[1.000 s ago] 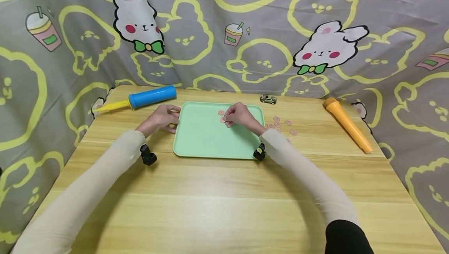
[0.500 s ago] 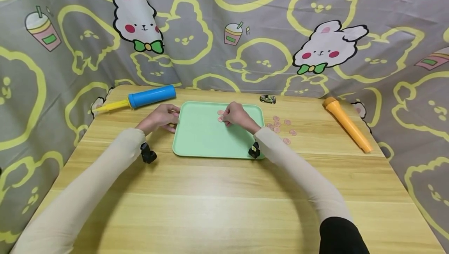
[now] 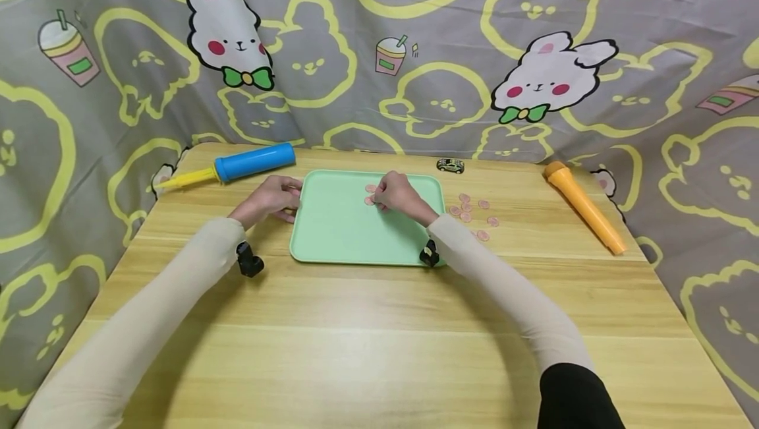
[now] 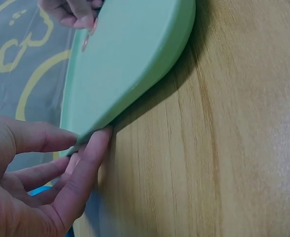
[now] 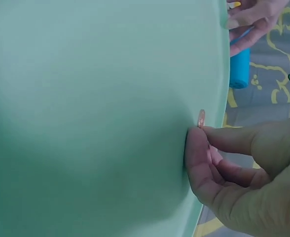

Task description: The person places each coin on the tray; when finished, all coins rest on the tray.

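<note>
A pale green tray [image 3: 338, 238] lies on the wooden table. My left hand [image 3: 273, 200] pinches its left rim, thumb on top and fingers against the underside, as the left wrist view [image 4: 46, 173] shows. Over the tray's far half, my right hand [image 3: 398, 193] pinches a small copper-pink coin [image 5: 201, 118] between thumb and index finger, its edge sticking out past the fingertips. Just behind it on the tray lies a second coin [image 3: 370, 188]. Several like coins [image 3: 465, 207] are scattered on the table right of the tray.
A blue and yellow hand pump [image 3: 255, 161] lies at the back left. Behind the tray stands a small toy car [image 3: 450, 165]. An orange toy microphone [image 3: 584, 207] lies at the right. A patterned curtain [image 3: 332, 53] hangs around the table's back and sides.
My right hand has shifted slightly left over the tray, with the pinched coin moving left too. My left hand stays on the rim.
</note>
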{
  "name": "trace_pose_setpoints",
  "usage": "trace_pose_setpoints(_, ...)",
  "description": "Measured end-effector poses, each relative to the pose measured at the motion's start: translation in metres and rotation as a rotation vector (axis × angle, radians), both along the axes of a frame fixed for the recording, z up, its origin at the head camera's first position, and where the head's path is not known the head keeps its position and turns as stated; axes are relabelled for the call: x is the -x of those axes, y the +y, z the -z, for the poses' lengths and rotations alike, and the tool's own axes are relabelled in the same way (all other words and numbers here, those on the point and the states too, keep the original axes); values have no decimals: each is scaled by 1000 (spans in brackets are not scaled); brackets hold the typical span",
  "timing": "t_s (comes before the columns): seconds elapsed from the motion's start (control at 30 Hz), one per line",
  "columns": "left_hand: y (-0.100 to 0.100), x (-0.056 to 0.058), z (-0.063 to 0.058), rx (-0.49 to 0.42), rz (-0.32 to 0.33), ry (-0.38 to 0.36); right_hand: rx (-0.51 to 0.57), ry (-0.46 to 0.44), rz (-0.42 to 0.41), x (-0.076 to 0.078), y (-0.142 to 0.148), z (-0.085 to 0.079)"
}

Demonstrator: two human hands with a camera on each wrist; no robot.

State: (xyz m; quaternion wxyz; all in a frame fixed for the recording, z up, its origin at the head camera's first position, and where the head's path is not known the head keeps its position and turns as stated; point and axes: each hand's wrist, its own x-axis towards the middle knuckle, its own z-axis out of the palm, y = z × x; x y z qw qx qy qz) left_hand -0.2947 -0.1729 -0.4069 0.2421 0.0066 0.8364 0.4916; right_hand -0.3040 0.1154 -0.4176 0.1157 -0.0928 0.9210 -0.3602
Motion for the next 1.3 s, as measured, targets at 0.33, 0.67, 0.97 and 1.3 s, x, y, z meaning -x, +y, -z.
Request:
trace_pose_setpoints(0.33,0,-3,-5,-14,27,-18,90,-68,-13,2,17,-8)
trace_pose_setpoints(0.67,-3,-1,-4,-36,32,-17,244,-60,0,-3,45,-15)
trace_pose_setpoints(0.97,-2,1,-3,-32,31,-43,314,-45,42,-8,79,-14)
trace_pose_setpoints(1.3,-3,-1,-5,-28,24,-35,264,2,78,-10,122,-16)
